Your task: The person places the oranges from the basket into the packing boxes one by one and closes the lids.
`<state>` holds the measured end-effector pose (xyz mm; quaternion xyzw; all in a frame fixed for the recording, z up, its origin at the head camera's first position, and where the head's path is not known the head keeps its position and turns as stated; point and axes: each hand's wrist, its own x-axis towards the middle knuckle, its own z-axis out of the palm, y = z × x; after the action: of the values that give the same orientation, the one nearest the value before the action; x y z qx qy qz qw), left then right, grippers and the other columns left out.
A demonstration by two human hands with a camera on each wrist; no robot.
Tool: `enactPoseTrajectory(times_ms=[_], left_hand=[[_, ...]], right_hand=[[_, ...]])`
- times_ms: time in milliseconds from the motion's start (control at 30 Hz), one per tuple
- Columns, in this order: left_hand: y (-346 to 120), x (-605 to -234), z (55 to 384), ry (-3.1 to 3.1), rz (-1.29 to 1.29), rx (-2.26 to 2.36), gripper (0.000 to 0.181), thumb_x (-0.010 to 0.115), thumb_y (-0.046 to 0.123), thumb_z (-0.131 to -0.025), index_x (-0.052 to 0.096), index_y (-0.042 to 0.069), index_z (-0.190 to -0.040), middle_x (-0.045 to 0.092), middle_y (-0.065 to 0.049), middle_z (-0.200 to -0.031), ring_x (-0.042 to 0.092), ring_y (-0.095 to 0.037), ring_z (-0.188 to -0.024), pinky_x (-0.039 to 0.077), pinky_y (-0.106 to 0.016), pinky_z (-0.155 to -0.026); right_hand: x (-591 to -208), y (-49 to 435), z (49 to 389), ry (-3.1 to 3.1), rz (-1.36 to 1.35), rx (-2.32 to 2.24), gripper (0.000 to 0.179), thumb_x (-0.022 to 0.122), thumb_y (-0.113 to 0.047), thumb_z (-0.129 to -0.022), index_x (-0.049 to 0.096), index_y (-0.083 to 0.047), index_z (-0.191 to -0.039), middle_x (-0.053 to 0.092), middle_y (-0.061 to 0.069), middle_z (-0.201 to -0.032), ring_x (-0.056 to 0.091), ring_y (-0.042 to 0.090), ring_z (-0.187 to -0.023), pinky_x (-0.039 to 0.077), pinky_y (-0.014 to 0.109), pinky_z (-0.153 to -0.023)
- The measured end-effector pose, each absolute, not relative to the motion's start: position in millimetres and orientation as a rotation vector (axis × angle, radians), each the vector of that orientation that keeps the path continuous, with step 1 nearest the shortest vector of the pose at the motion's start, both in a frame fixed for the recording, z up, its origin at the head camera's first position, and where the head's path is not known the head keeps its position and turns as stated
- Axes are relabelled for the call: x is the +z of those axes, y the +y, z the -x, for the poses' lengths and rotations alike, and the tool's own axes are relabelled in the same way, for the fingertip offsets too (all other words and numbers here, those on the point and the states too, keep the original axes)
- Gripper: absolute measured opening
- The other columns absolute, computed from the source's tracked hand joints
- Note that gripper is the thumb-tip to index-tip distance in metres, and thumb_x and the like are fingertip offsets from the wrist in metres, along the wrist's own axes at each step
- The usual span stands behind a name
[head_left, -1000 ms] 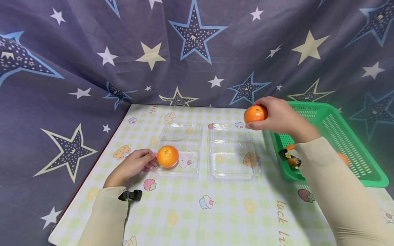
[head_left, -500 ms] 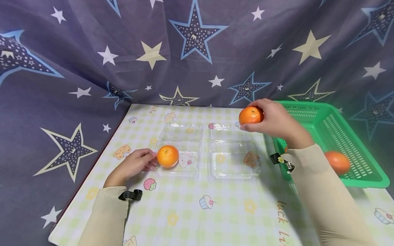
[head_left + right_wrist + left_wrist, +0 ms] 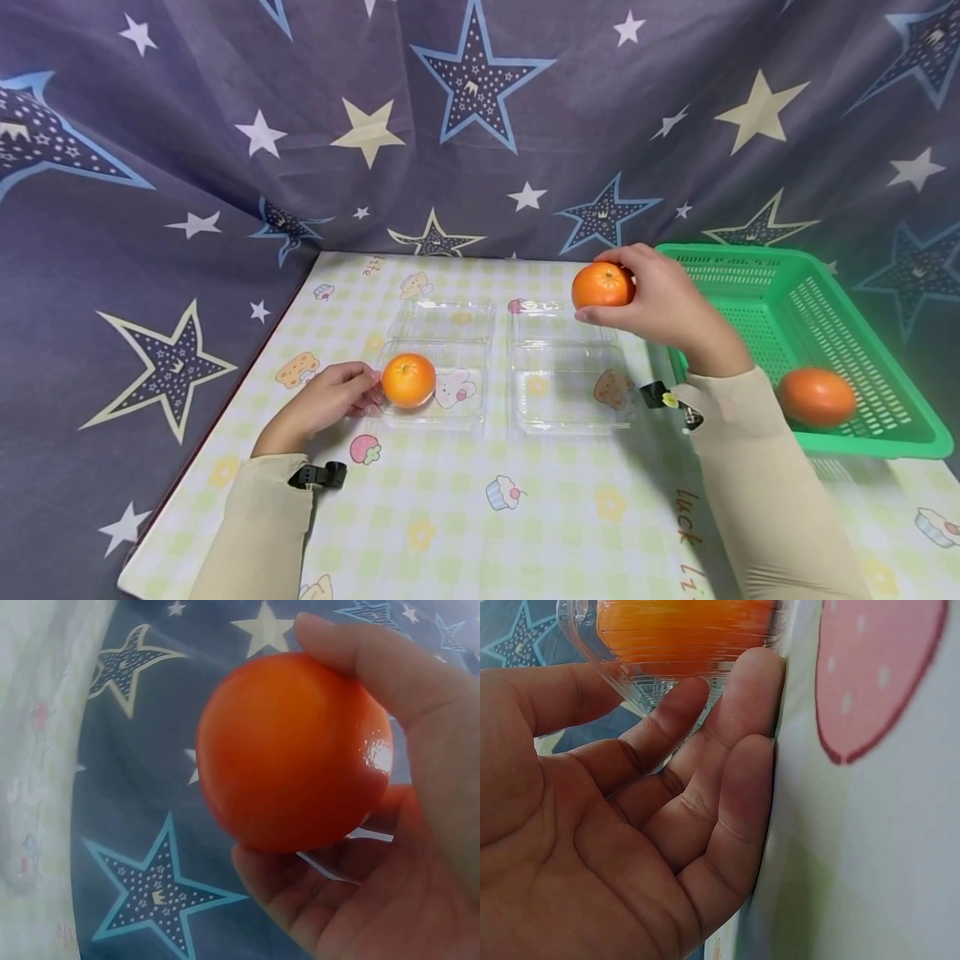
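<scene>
In the head view my right hand (image 3: 660,300) grips an orange (image 3: 602,285) between thumb and fingers, raised over the back of the right-hand clear plastic container (image 3: 562,392). The right wrist view shows this orange (image 3: 292,750) with its smooth, shiny skin facing the camera. My left hand (image 3: 333,400) is at the left edge of the other clear plastic container (image 3: 465,417), where a second orange (image 3: 408,381) sits in the left part. Up close in the left wrist view, the thumb and curled fingers hold the ribbed wall of that clear container (image 3: 649,682).
A green plastic basket (image 3: 888,358) stands at the right, with another orange (image 3: 817,397) inside; my right forearm partly hides its left side. Both containers have opened lids lying toward the back. A checked cloth (image 3: 450,533) covers the table, and a starry curtain (image 3: 525,108) hangs behind.
My right hand has carried its orange leftward from beside the basket toward the right container. The orange in the basket has come out from behind the sleeve. My left hand stays put.
</scene>
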<state>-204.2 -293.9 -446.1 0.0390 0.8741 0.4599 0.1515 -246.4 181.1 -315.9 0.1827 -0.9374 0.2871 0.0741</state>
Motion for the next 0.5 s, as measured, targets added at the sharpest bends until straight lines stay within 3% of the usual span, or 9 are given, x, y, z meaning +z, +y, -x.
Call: enactPoseTrajectory(times_ms=[500], left_hand=[[-294, -443, 204, 2.48, -0.11, 1.351, 0.035, 0.047, 0.029, -0.11, 0.068, 0.001, -0.113, 0.074, -0.016, -0.105, 0.067, -0.026, -0.088, 0.056, -0.034, -0.077]], right_hand=[[-316, 164, 235, -2.775, -0.528, 0.962, 0.076, 0.089, -0.055, -0.075, 0.063, -0.014, -0.134, 0.061, 0.005, -0.125, 0.057, 0.027, -0.105, 0.057, 0.048, -0.084]])
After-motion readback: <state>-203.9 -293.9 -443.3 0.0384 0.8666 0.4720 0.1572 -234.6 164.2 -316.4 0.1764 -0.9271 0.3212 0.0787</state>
